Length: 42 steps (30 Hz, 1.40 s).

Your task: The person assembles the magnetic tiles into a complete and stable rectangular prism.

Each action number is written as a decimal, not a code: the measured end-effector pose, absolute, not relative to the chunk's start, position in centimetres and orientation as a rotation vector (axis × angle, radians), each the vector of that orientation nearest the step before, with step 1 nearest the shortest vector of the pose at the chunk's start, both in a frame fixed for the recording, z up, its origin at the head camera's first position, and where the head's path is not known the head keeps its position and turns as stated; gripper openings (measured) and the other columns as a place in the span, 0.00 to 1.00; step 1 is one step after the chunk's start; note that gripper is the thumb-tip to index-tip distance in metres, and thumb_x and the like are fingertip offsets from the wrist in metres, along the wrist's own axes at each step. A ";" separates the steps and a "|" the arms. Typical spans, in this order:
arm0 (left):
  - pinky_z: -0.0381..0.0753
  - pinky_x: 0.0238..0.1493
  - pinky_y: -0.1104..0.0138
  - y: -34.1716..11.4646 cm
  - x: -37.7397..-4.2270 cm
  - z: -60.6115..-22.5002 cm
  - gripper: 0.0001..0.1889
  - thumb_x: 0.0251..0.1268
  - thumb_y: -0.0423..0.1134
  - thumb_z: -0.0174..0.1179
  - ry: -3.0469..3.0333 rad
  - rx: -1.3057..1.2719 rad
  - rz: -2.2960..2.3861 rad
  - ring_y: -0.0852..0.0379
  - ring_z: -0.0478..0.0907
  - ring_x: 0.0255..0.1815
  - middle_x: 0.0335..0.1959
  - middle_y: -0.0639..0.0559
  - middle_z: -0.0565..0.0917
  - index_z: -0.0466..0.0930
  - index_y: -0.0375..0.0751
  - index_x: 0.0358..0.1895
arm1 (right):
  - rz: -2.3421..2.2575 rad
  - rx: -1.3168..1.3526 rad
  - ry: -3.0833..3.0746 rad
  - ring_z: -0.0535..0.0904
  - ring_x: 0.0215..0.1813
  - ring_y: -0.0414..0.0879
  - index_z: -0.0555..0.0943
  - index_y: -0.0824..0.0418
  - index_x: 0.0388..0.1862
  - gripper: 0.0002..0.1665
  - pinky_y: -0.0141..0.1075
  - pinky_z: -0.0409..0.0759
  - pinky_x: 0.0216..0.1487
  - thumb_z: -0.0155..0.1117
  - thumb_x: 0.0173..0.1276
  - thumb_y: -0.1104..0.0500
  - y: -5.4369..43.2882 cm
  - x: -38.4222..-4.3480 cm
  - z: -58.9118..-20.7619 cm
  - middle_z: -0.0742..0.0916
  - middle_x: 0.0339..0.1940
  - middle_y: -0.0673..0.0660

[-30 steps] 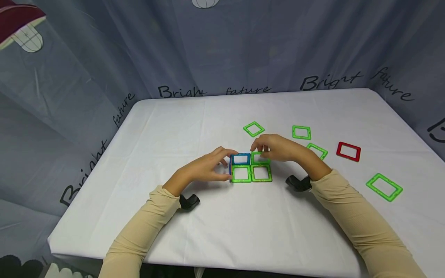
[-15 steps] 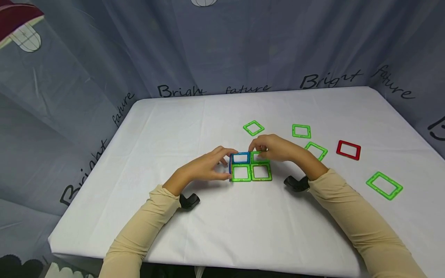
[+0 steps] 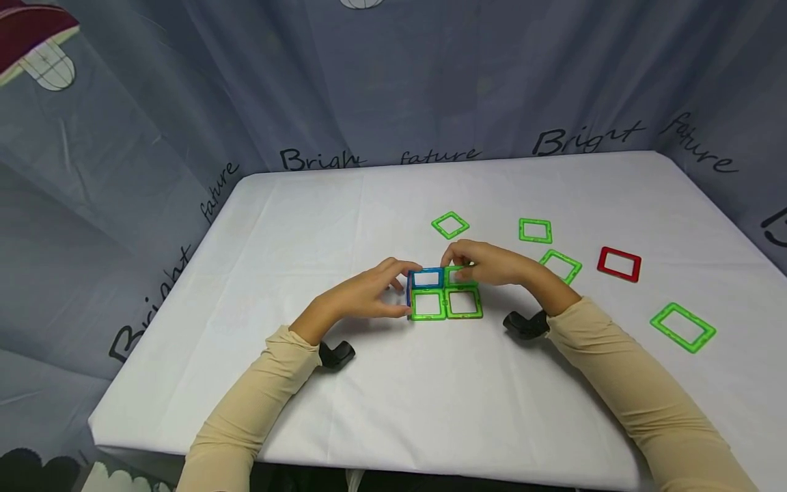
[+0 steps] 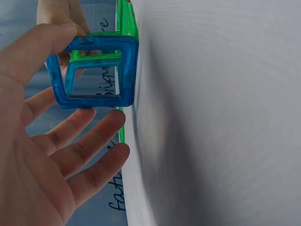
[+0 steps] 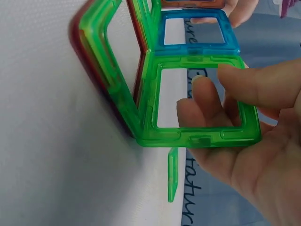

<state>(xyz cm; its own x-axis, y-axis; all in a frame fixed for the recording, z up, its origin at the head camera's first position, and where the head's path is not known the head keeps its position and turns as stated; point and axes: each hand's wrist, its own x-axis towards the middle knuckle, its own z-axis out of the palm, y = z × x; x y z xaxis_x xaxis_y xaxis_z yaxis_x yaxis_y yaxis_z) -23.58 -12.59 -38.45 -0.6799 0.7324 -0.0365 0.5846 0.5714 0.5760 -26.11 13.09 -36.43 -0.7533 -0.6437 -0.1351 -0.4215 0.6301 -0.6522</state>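
Note:
Several magnetic tile frames are joined together on the white table. My left hand (image 3: 371, 294) holds the left end, its thumb and index finger on a blue magnetic tile (image 4: 127, 70) that stands on edge; the other fingers are spread. My right hand (image 3: 492, 261) pinches an upright green magnetic tile (image 5: 197, 139) at the back right, thumb on one side and fingers behind. Another blue tile (image 5: 197, 50) adjoins it. In front lie two green tiles, a left one (image 3: 428, 317) and a right one (image 3: 464, 315); the right wrist view shows a red tile (image 5: 78, 40) against the right one.
Loose tiles lie beyond and to the right: a green diamond-turned one (image 3: 460, 219), a green one (image 3: 535, 240), another green one (image 3: 565, 257) partly behind the right arm, a red one (image 3: 619, 276) and a green one (image 3: 695, 317). A grey curtain (image 3: 393, 82) hangs behind the table (image 3: 307, 239).
Both hands stay on the joined tiles. My right hand has shifted very slightly to the left; the head view has moved a little.

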 end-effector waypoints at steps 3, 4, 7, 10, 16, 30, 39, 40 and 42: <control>0.73 0.52 0.63 -12.7 -23.6 -38.5 0.35 0.55 0.48 0.62 2.536 1.083 0.778 0.59 0.75 0.51 0.55 0.53 0.68 0.56 0.55 0.66 | -0.854 -0.830 2.484 0.70 0.44 0.49 0.76 0.58 0.46 0.13 0.42 0.70 0.48 0.58 0.62 0.67 13.2 -26.4 -36.3 0.75 0.36 0.55; 0.73 0.52 0.63 -12.8 -23.7 -38.5 0.35 0.55 0.48 0.62 2.536 1.086 0.779 0.59 0.75 0.51 0.55 0.53 0.68 0.56 0.55 0.66 | -0.855 -0.826 2.479 0.71 0.45 0.49 0.76 0.58 0.47 0.14 0.43 0.71 0.50 0.59 0.62 0.66 13.2 -26.5 -36.2 0.77 0.38 0.55; 0.73 0.52 0.63 -12.9 -23.7 -38.5 0.35 0.55 0.48 0.63 2.544 1.098 0.783 0.59 0.75 0.49 0.55 0.52 0.68 0.56 0.55 0.66 | -0.875 -0.814 2.479 0.73 0.50 0.50 0.75 0.60 0.50 0.16 0.47 0.72 0.54 0.61 0.62 0.60 13.6 -27.0 -35.9 0.80 0.45 0.57; 0.73 0.51 0.63 -12.9 -23.8 -38.5 0.35 0.55 0.48 0.63 2.542 1.110 0.791 0.60 0.75 0.48 0.54 0.52 0.69 0.57 0.54 0.65 | -0.914 -0.790 2.485 0.74 0.54 0.52 0.74 0.62 0.53 0.22 0.50 0.70 0.57 0.61 0.63 0.55 14.1 -27.7 -35.7 0.79 0.51 0.61; 0.73 0.51 0.65 -12.7 -23.8 -38.6 0.34 0.55 0.48 0.63 2.519 1.124 0.773 0.61 0.75 0.48 0.54 0.52 0.68 0.57 0.53 0.65 | -0.910 -0.684 2.559 0.71 0.58 0.58 0.70 0.64 0.57 0.26 0.53 0.68 0.58 0.60 0.64 0.52 14.8 -30.7 -35.9 0.77 0.55 0.65; 0.73 0.51 0.66 -12.7 -23.9 -38.8 0.35 0.55 0.47 0.63 2.499 1.141 0.785 0.60 0.75 0.48 0.54 0.51 0.68 0.57 0.51 0.65 | -0.343 -0.336 2.749 0.56 0.67 0.67 0.50 0.65 0.71 0.55 0.59 0.59 0.63 0.64 0.55 0.39 11.4 -36.7 -37.8 0.62 0.67 0.72; 0.73 0.50 0.67 -12.8 -23.8 -38.7 0.35 0.54 0.46 0.64 2.523 1.167 0.771 0.59 0.76 0.47 0.54 0.50 0.68 0.57 0.49 0.65 | -0.327 -0.341 2.787 0.59 0.66 0.65 0.53 0.63 0.70 0.48 0.58 0.62 0.62 0.64 0.58 0.48 11.2 -35.8 -38.2 0.64 0.65 0.71; 0.73 0.51 0.67 -12.8 -23.8 -38.6 0.35 0.55 0.46 0.64 2.523 1.165 0.769 0.59 0.76 0.47 0.54 0.50 0.68 0.57 0.49 0.65 | -0.337 -0.351 2.784 0.60 0.66 0.65 0.53 0.63 0.70 0.47 0.58 0.62 0.62 0.64 0.58 0.50 11.3 -35.6 -38.1 0.64 0.65 0.71; 0.73 0.51 0.68 -12.9 -23.8 -38.5 0.35 0.55 0.46 0.63 2.527 1.156 0.765 0.60 0.76 0.47 0.54 0.50 0.68 0.57 0.50 0.65 | -0.354 -0.383 2.777 0.61 0.65 0.65 0.54 0.63 0.70 0.46 0.58 0.62 0.62 0.64 0.58 0.52 11.4 -35.2 -37.9 0.65 0.64 0.71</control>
